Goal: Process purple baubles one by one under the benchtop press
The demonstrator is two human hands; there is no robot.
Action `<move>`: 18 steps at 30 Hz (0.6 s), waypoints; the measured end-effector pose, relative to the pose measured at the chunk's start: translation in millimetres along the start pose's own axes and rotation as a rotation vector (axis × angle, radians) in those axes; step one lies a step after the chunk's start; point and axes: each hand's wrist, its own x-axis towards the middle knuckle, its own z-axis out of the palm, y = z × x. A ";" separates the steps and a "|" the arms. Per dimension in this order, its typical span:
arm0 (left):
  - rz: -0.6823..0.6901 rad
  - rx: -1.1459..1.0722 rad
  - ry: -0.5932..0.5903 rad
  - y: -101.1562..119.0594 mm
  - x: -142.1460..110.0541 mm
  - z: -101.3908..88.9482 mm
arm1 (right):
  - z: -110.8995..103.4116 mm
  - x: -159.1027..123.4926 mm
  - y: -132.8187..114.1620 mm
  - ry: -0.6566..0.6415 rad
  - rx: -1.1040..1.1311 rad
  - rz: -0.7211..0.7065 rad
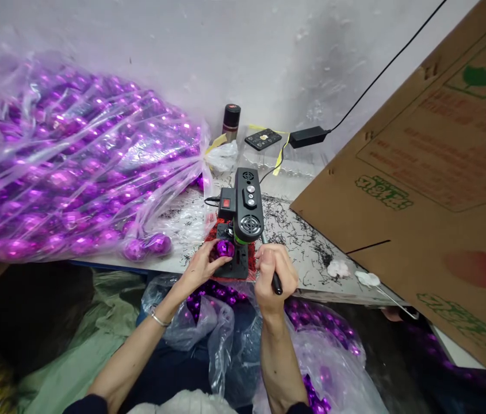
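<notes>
Between the thumb and fingers of my left hand (203,265) sits a shiny purple mirrored ball (225,248). It is held at the base of a small black bench drill press (249,201), beneath its head. My right hand (275,273) is wrapped round the black-tipped lever (276,283) on the machine's right side. The drill's tip is hidden by its head. Two more purple balls (159,244) lie on the table to the left of the machine.
A big clear bag of purple balls (74,167) fills the left. A cardboard box (424,184) leans in from the right. Dark shavings litter the white table (286,230). Behind stand a dark bottle (231,121) and a power adapter (309,137). An open bag of purple balls (329,356) lies below.
</notes>
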 end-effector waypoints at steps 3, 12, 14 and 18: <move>0.076 0.099 -0.010 6.3 1.5 -1.8 | -0.2 -1.7 -0.1 -0.002 -0.013 -0.004; 0.095 0.247 -0.163 25.3 5.0 -12.6 | -3.0 -5.9 1.8 -0.031 -0.020 0.004; 0.087 0.277 -0.160 26.3 7.9 -13.5 | -3.3 -5.9 1.8 -0.029 -0.020 0.005; 0.117 0.322 -0.066 22.3 13.3 -3.0 | -2.8 -3.2 -0.6 -0.024 -0.033 -0.003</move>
